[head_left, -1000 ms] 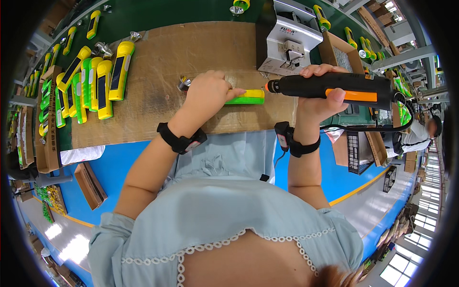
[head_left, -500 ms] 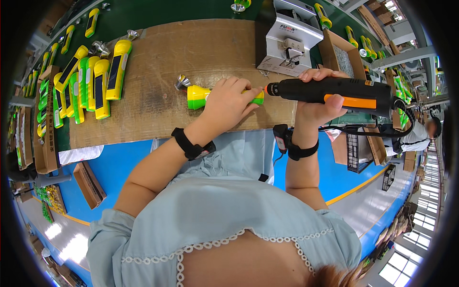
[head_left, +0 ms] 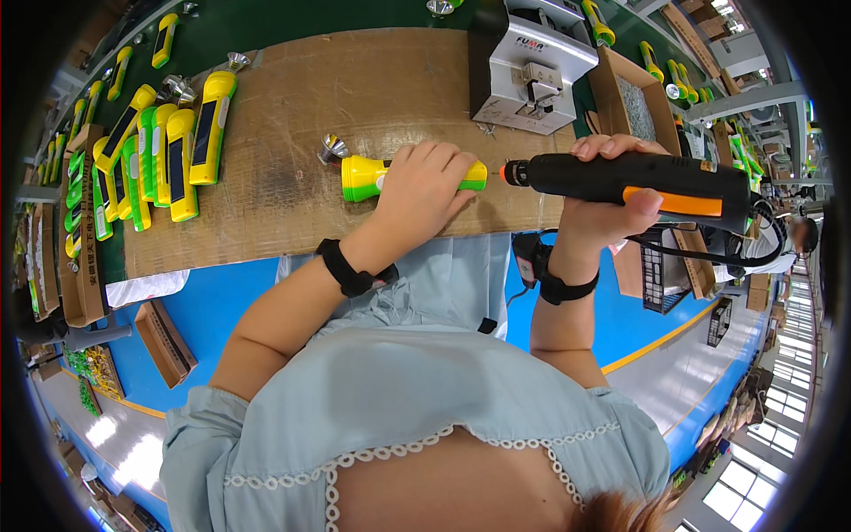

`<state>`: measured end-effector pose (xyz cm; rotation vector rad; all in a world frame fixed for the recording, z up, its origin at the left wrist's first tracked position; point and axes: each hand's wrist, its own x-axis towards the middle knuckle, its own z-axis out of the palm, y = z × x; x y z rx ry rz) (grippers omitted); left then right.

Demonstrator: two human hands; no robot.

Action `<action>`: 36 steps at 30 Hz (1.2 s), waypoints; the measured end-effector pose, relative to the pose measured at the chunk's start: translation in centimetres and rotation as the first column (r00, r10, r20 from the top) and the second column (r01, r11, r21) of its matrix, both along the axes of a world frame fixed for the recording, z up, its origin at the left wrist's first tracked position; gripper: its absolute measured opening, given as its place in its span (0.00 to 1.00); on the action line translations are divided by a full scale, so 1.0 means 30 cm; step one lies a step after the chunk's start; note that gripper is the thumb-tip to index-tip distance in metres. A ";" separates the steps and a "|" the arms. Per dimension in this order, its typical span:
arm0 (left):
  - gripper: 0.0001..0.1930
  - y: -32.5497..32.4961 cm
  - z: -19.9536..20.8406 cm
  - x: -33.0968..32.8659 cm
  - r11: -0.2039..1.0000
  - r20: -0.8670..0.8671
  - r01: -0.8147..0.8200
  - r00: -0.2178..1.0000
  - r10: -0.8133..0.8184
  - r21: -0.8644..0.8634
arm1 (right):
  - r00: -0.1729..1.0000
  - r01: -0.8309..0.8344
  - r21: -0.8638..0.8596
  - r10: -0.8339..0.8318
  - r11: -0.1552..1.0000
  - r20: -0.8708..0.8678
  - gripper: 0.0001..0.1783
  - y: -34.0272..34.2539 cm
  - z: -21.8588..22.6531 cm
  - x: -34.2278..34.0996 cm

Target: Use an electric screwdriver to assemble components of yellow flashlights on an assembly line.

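My left hand (head_left: 426, 188) is wrapped over a yellow and green flashlight (head_left: 362, 178) lying on its side on the cardboard sheet (head_left: 292, 115). Its wide head points left and its tail end shows beyond my fingers. In my right hand (head_left: 612, 191) is a black electric screwdriver (head_left: 594, 177) with an orange switch strip, held level. Its orange-red tip faces the flashlight's tail, a small gap apart. A shiny reflector with a bulb (head_left: 333, 149) rests beside the flashlight's head.
Several yellow and green flashlights (head_left: 182, 164) lie piled at the left, with loose reflectors (head_left: 177, 89) behind them. A metal screw-feeder machine (head_left: 536, 75) stands at the back right, beside a cardboard box (head_left: 634, 102) of small metal parts. The screwdriver's black cable (head_left: 709, 259) hangs right.
My right hand has drawn the screwdriver to the right, so its tip has come away from the flashlight's tail. My left hand keeps its grip on the flashlight.
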<state>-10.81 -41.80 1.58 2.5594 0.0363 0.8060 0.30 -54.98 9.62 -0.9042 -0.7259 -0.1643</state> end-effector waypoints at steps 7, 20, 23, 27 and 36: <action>0.21 -0.054 0.020 -0.046 0.999 -0.134 -0.054 0.989 0.054 0.003 | 0.994 -0.110 -0.087 0.110 0.990 -0.005 0.37 0.002 0.010 -0.045; 0.20 -0.064 -0.033 -0.058 0.999 -0.032 -0.048 0.998 0.048 0.018 | 0.980 -0.199 -0.142 0.199 0.970 -0.014 0.36 0.025 -0.019 -0.090; 0.20 -0.071 -0.030 -0.055 0.998 -0.026 -0.053 0.998 0.052 -0.024 | 0.982 -0.188 -0.233 0.175 0.954 -0.074 0.35 0.009 -0.033 -0.094; 0.21 -0.081 -0.047 -0.051 0.997 -0.042 -0.077 0.996 0.078 0.016 | 0.980 -0.197 -0.284 0.190 0.939 -0.050 0.35 0.024 -0.044 -0.104; 0.18 -0.036 0.001 0.019 0.999 -0.194 0.033 0.980 -0.036 -0.019 | 0.977 -0.215 -0.221 0.209 0.951 -0.053 0.34 0.028 0.005 -0.059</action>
